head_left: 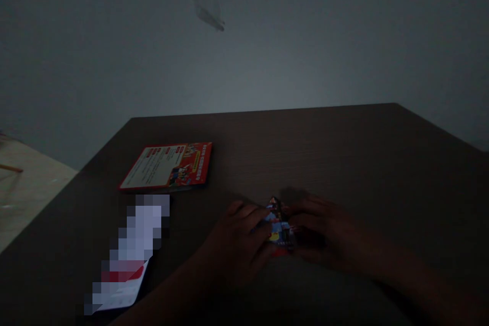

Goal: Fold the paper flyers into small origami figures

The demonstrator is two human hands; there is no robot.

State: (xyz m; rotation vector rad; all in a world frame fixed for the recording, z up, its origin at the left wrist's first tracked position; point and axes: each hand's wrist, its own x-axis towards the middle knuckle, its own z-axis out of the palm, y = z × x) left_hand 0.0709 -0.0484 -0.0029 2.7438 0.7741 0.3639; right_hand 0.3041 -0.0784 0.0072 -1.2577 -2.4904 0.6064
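On a dark brown wooden table [362,153] by a plain grey wall [114,51], dimly lit, the left hand [237,237] and right hand [324,234] pinch a small multicoloured printed packet [280,226] at mid-table; a red-and-white printed leaflet [168,165] lies left, writing unreadable

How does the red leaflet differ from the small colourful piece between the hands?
The red leaflet is much larger than the small colourful piece. The leaflet lies flat and untouched on the table; the piece is held between the left hand and right hand. Both carry bright printed colours.
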